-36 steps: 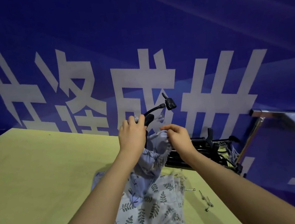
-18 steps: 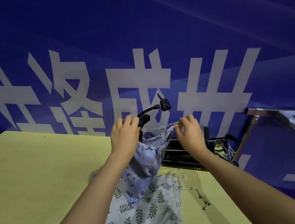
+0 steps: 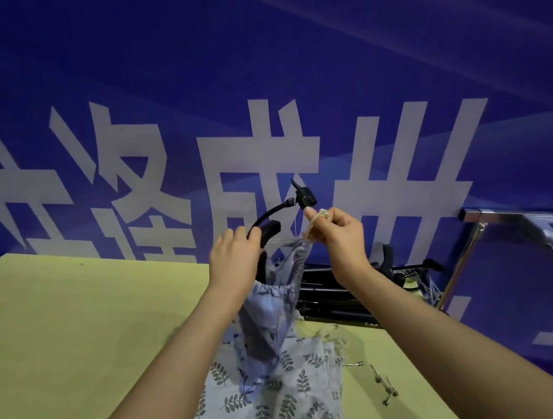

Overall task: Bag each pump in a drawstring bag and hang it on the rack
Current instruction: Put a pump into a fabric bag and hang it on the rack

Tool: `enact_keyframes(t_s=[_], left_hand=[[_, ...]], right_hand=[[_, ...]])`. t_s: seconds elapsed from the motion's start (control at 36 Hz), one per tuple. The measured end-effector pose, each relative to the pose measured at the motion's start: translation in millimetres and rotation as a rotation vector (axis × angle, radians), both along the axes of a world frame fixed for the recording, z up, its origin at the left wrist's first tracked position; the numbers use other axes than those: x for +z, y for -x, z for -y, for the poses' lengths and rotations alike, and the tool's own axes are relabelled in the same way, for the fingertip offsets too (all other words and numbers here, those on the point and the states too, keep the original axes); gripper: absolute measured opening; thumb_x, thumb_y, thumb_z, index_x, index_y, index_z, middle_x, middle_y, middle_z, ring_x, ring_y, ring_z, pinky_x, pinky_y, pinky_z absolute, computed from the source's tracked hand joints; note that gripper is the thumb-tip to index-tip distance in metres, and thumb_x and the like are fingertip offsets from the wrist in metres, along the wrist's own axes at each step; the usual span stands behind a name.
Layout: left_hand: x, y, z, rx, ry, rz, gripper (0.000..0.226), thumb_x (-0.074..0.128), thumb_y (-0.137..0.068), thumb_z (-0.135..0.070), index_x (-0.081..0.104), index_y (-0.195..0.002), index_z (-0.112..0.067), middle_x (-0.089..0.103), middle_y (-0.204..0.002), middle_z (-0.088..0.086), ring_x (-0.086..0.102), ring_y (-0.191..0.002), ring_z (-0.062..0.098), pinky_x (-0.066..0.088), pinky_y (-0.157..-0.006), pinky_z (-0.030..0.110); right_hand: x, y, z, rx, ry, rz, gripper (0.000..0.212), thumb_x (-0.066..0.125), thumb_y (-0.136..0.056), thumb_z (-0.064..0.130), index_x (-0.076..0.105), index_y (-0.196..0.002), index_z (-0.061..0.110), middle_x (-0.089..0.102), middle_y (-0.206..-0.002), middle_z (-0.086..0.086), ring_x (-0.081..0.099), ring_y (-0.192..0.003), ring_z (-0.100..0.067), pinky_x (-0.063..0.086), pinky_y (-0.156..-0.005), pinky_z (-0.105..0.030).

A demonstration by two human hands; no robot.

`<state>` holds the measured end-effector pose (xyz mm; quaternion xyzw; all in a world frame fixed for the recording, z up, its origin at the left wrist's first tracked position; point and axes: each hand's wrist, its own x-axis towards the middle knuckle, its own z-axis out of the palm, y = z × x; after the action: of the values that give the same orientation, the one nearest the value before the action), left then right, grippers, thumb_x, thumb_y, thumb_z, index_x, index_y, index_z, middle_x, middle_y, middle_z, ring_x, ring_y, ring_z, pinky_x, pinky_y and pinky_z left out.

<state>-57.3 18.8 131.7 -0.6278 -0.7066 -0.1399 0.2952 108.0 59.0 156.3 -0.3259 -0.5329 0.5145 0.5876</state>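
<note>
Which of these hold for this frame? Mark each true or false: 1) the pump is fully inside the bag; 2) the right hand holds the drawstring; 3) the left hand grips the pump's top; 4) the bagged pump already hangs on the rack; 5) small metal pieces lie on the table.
1. False. The pump still sticks out of the drawstring bag; its hose and nozzle show above the mouth.
2. True. The right hand has the drawstring looped round a finger.
3. True. The left hand has its grip on the pump's top.
4. False. The rack stands off to the right; the bag is over the table.
5. True. Metal pieces lie near the right forearm.
</note>
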Motion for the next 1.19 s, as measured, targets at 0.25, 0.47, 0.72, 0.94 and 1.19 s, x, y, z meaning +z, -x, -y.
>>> enact_keyframes(t_s=[0.25, 0.47, 0.72, 0.94, 1.19], left_hand=[[26, -5, -17, -0.254, -0.147, 0.104, 0.036, 0.089, -0.056, -0.017, 0.063, -0.079, -0.007, 0.061, -0.071, 0.008, 0.059, -0.058, 0.028, 0.046, -0.050, 0.031], [64, -41, -34, -0.345, -0.186, 0.197, 0.031, 0.084, -0.064, -0.015, 0.063, -0.085, -0.005, 0.062, -0.078, 0.010, 0.060, -0.064, 0.031, 0.048, -0.057, 0.035], [83, -124, -55, -0.416, -0.155, 0.299, 0.022, 0.070, -0.081, -0.018, 0.061, -0.098, -0.008, 0.062, -0.095, 0.008, 0.058, -0.087, 0.031, 0.041, -0.075, 0.039], [88, -207, -68, -0.477, -0.151, 0.528, 0.020, 0.064, -0.087, -0.024, 0.060, -0.102, -0.011, 0.061, -0.100, 0.003, 0.055, -0.095, 0.024, 0.033, -0.080, 0.029], [72, -313, -69, -0.497, -0.102, 0.568, 0.020, 0.066, -0.085, -0.024, 0.059, -0.100, -0.013, 0.061, -0.099, 0.001, 0.056, -0.095, 0.023, 0.021, -0.075, 0.027]], right_hand=[[40, 4, -1, -0.176, -0.195, 0.028, 0.045, 0.065, -0.089, 0.013, 0.032, -0.059, 0.014, 0.029, -0.056, 0.002, 0.026, -0.048, -0.003, 0.032, -0.050, -0.015], [73, -45, -13, -0.392, -0.423, 0.188, 0.047, 0.065, -0.088, 0.030, 0.031, -0.058, 0.021, 0.030, -0.052, 0.011, 0.028, -0.053, -0.010, 0.031, -0.054, -0.033], [102, -129, -28, -0.939, -0.906, 0.706, 0.037, 0.069, -0.082, 0.035, 0.052, -0.060, 0.012, 0.052, -0.063, 0.002, 0.041, -0.062, -0.015, 0.018, -0.044, -0.022], [99, -232, -26, -0.636, -0.471, 0.457, 0.062, 0.057, -0.085, 0.053, 0.027, -0.048, 0.012, 0.029, -0.044, -0.010, 0.024, -0.046, -0.014, 0.051, -0.061, -0.046], [70, -343, -31, -0.729, -0.497, 0.838, 0.059, 0.039, -0.076, 0.069, 0.031, -0.053, 0.016, 0.038, -0.047, -0.001, 0.034, -0.047, -0.017, 0.022, -0.047, -0.030]])
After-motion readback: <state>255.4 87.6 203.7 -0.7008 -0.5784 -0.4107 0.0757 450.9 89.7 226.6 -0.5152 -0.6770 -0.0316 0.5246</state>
